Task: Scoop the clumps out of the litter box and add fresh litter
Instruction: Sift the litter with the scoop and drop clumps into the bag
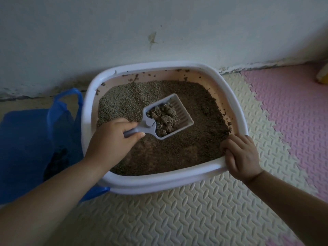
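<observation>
Left hand [113, 139] grips scoop [166, 118] loaded with clumps [164, 118] over litter box [177, 181]; right hand [243, 157] clamps its rim. Blue bag [26, 139] left of left hand, probably holding waste. Dumping, fresh litter remain.

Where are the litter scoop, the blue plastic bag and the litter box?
litter scoop [148, 123]: head view, where the handle meets the pan.
blue plastic bag [26, 139]: head view, on its crumpled side.
litter box [159, 180]: head view, on the near rim.

Left hand [110, 139], right hand [242, 157] bare; forearms [53, 192] bare.
</observation>
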{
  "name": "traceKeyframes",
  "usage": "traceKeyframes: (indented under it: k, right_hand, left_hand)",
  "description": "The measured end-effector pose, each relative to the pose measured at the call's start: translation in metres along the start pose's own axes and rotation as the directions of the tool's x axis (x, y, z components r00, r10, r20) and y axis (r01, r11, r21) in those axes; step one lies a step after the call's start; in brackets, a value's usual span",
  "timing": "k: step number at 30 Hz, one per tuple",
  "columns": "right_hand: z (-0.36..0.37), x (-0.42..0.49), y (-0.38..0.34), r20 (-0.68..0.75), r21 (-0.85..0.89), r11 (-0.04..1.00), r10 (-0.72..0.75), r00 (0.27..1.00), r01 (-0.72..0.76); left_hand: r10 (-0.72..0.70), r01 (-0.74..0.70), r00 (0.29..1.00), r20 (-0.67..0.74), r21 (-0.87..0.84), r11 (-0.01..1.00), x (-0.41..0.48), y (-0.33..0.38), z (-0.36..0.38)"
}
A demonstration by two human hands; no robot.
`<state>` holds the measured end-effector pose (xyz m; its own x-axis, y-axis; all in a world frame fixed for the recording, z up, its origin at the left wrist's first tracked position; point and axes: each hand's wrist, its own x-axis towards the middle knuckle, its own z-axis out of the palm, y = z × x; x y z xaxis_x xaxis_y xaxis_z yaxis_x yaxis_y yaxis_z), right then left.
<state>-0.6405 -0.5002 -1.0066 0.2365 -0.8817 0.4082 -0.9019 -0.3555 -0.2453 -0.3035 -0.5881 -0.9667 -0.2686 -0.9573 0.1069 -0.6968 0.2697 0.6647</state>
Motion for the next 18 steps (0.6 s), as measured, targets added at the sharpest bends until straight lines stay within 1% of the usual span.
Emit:
traceKeyframes:
  k: [4,7,10,15,18]
  right_hand:
    - [-0.0002,0.0013,-0.0010,-0.007,-0.003,1.000,0.001,1.000,-0.001]
    - [-0.0003,0.0015,-0.0014,-0.006,-0.006,1.000,0.003,1.000,-0.003]
    - [0.0008,0.0011,-0.0009,-0.004,-0.011,1.000,0.005,1.000,-0.005]
    - [0.0005,0.0005,-0.0006,0.001,-0.018,1.000,0.003,1.000,-0.003]
    - [0.0004,0.0012,-0.0009,-0.004,-0.010,1.000,0.003,1.000,-0.003]
  left_hand:
    - [0.007,-0.008,0.999,0.042,0.024,1.000,-0.0018,-0.0026,-0.0009]
    - [0.003,-0.003,1.000,0.028,0.024,1.000,-0.0003,-0.0039,-0.0031]
    - [0.015,-0.018,0.997,0.072,0.047,0.999,-0.0009,-0.0038,-0.0023]
    - [-0.003,0.001,0.996,0.086,0.028,1.000,0.0006,-0.0048,0.0024]
    - [-0.039,0.039,0.997,0.072,0.007,0.999,0.0015,-0.0020,0.0039]
